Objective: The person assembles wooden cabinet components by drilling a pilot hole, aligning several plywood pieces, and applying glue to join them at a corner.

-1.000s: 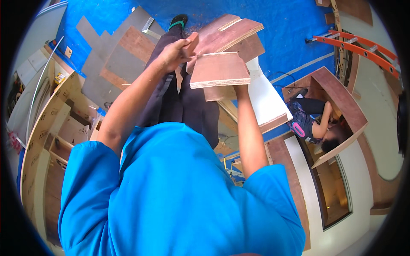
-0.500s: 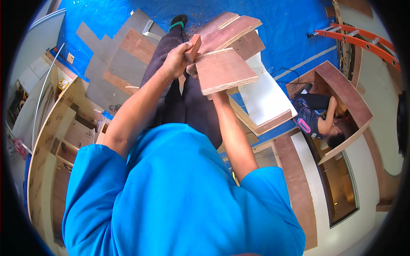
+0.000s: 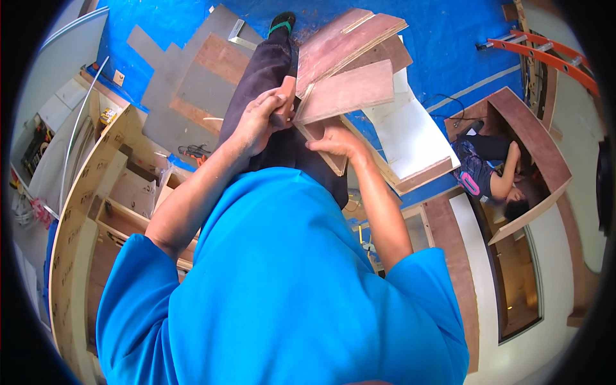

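Observation:
My left hand is closed round a small reddish-brown block, held upright beside the left end of a plywood piece. The plywood piece is tilted, and its pale layered edge shows. A narrower board meets it at an angle on the near side. My right hand grips the piece from below right, its thumb across the narrower board and its other fingers partly hidden. Just beyond lies a larger plywood panel with a slot near its far end.
Grey sheets and a metal angle lie on blue floor covering. A white panel is at right. Farther right, a person lies inside a plywood box, near an orange ladder. A curved wooden cabinet stands left.
The plywood piece has turned and tilted, so its narrower board now shows toward me. My right hand has come from beneath it into fuller view. The block stays in my left hand.

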Tool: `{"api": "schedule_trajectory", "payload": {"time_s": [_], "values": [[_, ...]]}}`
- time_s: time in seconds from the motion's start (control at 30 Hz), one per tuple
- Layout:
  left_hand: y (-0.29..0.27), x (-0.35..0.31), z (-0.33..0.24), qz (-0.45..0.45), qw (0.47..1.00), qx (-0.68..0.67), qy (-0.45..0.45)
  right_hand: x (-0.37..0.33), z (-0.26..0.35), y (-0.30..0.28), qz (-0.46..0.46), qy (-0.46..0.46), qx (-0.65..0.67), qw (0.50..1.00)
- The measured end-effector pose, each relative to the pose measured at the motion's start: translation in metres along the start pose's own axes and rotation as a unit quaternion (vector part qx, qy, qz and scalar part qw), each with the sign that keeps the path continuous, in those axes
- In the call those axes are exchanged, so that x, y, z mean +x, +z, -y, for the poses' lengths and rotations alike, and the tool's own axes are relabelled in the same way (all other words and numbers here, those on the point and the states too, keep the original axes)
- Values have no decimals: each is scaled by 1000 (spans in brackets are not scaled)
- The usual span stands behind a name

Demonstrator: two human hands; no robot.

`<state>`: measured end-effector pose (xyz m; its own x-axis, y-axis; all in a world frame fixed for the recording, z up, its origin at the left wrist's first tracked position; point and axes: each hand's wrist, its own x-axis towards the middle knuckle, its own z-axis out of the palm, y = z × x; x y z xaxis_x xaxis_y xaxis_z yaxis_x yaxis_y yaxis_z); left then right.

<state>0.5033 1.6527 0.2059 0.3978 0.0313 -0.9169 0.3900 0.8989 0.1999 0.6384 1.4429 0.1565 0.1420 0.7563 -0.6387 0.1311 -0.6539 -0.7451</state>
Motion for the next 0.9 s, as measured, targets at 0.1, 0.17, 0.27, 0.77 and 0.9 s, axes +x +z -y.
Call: {"api": "schedule_trajectory", "payload": {"time_s": [0.1, 0.17, 0.27, 0.77, 0.9], "values": [[12, 4, 6, -1, 1000, -10, -11, -6, 5, 15, -4, 35, -31, 999], [12, 10, 6, -20, 1000, 3, -6, -5, 30, 26, -122, 19, -110, 986], [15, 3, -8, -64, 992, 106, -5, -8, 41, 38, -136, 90, -206, 965], [38, -28, -24, -99, 854, 510, 17, 9, 49, 36, -73, 115, -142, 980], [38, 22, -23, -95, 837, 539, -19, 13, 47, 33, -74, 133, -109, 982]]}}
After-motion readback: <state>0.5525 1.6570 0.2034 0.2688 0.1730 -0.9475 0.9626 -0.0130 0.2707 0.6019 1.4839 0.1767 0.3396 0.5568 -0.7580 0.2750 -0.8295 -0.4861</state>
